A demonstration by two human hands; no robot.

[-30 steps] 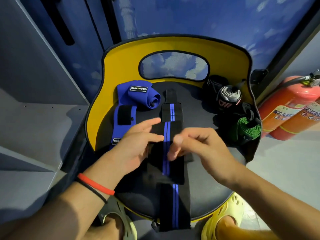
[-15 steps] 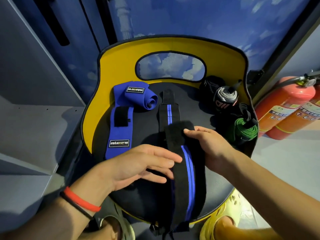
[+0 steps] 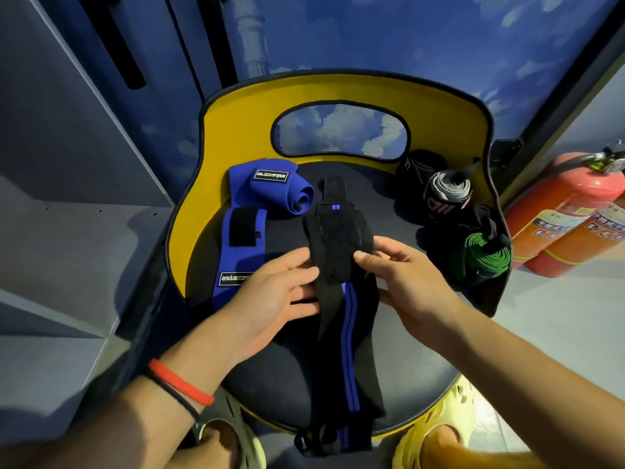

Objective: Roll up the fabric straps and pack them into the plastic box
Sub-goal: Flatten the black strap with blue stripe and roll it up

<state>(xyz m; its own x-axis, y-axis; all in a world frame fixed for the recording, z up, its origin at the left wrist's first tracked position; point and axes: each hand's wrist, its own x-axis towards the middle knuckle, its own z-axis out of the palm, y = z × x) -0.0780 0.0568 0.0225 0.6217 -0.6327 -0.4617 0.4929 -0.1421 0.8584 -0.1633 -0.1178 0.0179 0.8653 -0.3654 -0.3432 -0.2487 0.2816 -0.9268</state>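
Flat a second ago, the blue-striped strap (image 3: 341,245) is doubled over, pinched by the right hand (image 3: 412,286), touched by the flat left hand (image 3: 270,299) (rolling seemingly begun).

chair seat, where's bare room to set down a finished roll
The chair seat is bare at back centre-right, between the black strap and the grey roll, and at front right, beside the strap's hanging tail. Crowded: the right edge, with the grey roll and green roll, and the left side, under the blue strap.
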